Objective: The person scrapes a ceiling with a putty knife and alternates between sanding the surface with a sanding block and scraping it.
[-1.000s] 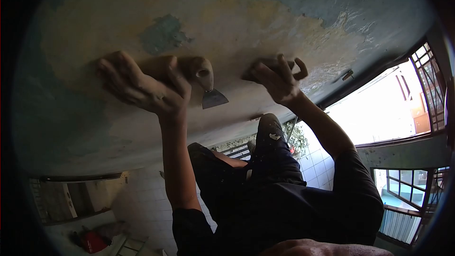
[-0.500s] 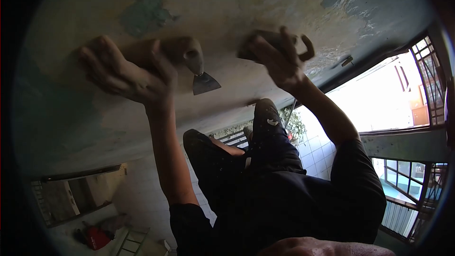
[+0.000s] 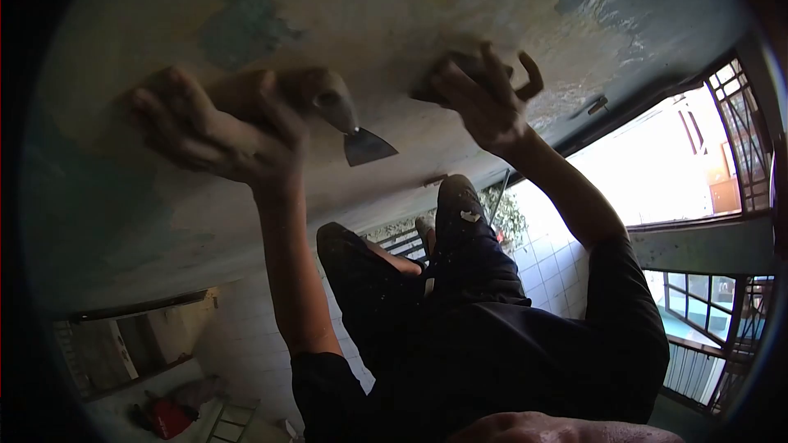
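My left hand point(image 3: 234, 135) is raised to the mottled wall point(image 3: 353, 0), its fingers spread and curved, thumb apart. A blurred brownish bulk lies between thumb and fingers and runs to the handle of a scraper point(image 3: 368, 148). The scraper's handle has a hole, and its thin flared metal blade points away from the wall patch. Farther right, my right hand point(image 3: 484, 107) grips a dark block-like piece point(image 3: 455, 70) close to the wall. One finger is lifted and another curls out to the side. Blur and shade hide the block's exact kind.
Blue-green patches point(image 3: 250, 25) and flaking paint mark the wall. My bent legs point(image 3: 464, 230) show below in dark trousers. A barred window point(image 3: 739, 131) opens at right. Beyond lie white tiles point(image 3: 546, 258), a plant point(image 3: 509, 217), a red item point(image 3: 168, 418) and a pale green ladder-like frame point(image 3: 230, 422).
The scraper's blade has swung a little to the right and away from my left hand. Both hands have stayed in nearly the same places. The view has tilted slightly.
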### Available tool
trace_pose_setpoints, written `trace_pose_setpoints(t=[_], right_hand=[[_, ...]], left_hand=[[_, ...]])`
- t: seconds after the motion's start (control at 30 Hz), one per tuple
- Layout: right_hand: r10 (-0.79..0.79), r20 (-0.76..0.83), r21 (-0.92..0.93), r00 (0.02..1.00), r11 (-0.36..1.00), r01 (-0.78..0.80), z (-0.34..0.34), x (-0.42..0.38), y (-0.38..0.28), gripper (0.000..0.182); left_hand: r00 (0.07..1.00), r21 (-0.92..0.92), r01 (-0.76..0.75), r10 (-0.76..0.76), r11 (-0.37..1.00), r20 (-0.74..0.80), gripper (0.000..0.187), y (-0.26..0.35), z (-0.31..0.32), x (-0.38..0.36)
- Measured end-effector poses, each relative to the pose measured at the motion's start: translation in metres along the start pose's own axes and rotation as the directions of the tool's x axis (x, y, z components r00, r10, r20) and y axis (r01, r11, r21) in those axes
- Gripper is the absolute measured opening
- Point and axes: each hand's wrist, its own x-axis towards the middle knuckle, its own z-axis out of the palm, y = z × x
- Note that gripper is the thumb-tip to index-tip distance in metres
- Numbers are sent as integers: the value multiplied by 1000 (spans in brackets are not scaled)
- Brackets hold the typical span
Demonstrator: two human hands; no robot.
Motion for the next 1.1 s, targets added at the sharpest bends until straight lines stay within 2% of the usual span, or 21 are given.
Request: trace_pose_setpoints(t=[0.1,0.13,0.23,0.27,0.37,0.43,0.5,0.53,0.57,0.63,0.67,0.77,0.87,0.97,1.1], right_hand=[[20,60,-11,998,1000,-19,-8,-4,-4,29],[34,101,-76,994,997,-26,-9,-23,2,28],[-42,90,-114,995,992,52,-8,-39,20,29],[-24,74,-21,997,999,26,-3,-43,19,30],[59,76,7,995,998,-59,-1,-19,-10,29],[64,133,-16,989,998,-62,-7,-33,-6,32],[-8,88,-57,996,998,13,-5,-35,10,39],[-86,66,-92,994,991,92,0,-28,11,38],[-80,70,-96,994,992,86,3,-25,5,38],[-20,23,40,1000,999,19,-5,19,-22,30],[-11,33,22,999,1000,10,-5,18,-27,24],[-34,57,-19,998,999,35,0,-37,1,23],[-43,52,-9,998,999,43,2,-31,8,21],[6,19,49,1000,999,-7,3,-17,-12,21],[-39,66,-42,997,998,41,2,-27,0,23]], left_hand=[[999,-15,-23,23,1000,-22,71,0,-3,-2],[999,-6,-31,31,999,-11,71,-1,-3,-2],[1000,23,-20,21,1000,-23,71,0,0,0],[1000,19,-21,21,1000,-4,72,2,0,-2],[999,11,-36,37,999,-13,72,-1,-1,0],[1000,-15,-22,22,1000,-12,74,-1,1,-6],[998,-25,-13,11,1000,-65,77,-8,4,1],[997,-22,-16,14,1000,-78,77,-8,6,0],[997,-29,-24,22,999,-76,78,-7,6,-1],[997,-22,-50,48,999,-57,73,-8,4,1],[997,-3,-66,65,998,-52,69,-8,2,1],[997,10,-69,69,998,-26,68,-9,-2,0],[997,-27,-12,10,1000,-74,77,0,8,-4],[999,1,-36,36,999,-23,68,4,3,-3],[999,24,-32,32,999,-12,69,-1,-1,-2]])
